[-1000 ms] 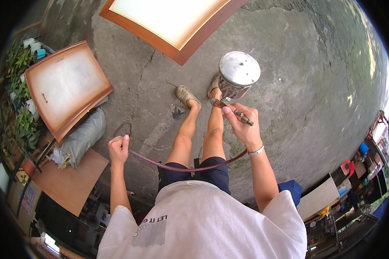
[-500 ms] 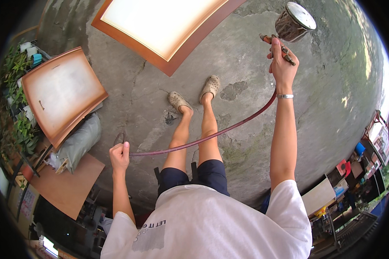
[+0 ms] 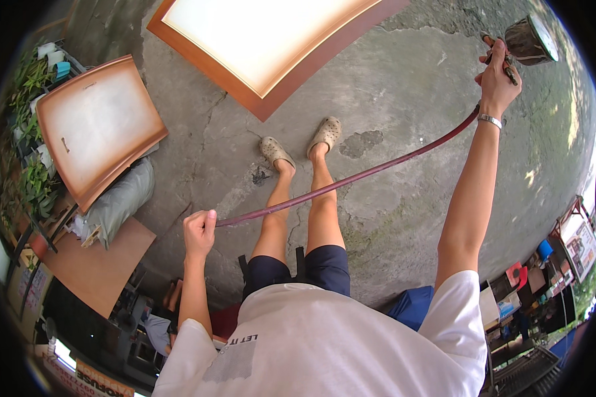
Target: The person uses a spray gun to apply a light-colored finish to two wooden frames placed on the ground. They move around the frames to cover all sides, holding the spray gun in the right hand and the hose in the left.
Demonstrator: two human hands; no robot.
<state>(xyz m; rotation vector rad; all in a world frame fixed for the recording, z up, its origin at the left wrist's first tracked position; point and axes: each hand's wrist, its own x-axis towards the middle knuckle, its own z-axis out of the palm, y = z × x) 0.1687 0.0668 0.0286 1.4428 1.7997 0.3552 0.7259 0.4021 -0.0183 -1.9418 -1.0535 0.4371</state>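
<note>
Metal makes up the one gun (image 3: 509,70), which lies inside the clenched right hand (image 3: 498,86), far out at the upper right. Next to those fingers, on the outer side, one cup (image 3: 527,44) tilts over, its pale lid (image 3: 544,38) hiding whatever is inside. A single dark red hose (image 3: 351,178) runs from near the right wrist, sagging slightly across both legs, to the left hand (image 3: 199,233), which is closed around it in a fist, well apart from the gun. Two panels with white faces and brown borders show: one panel (image 3: 261,104) at the top, the other panel (image 3: 102,122) at the left, above a grey roll (image 3: 122,202) and one brown board (image 3: 99,264). Two beige clogs (image 3: 325,137) stand on the cracked floor (image 3: 397,225) between the hands.
</note>
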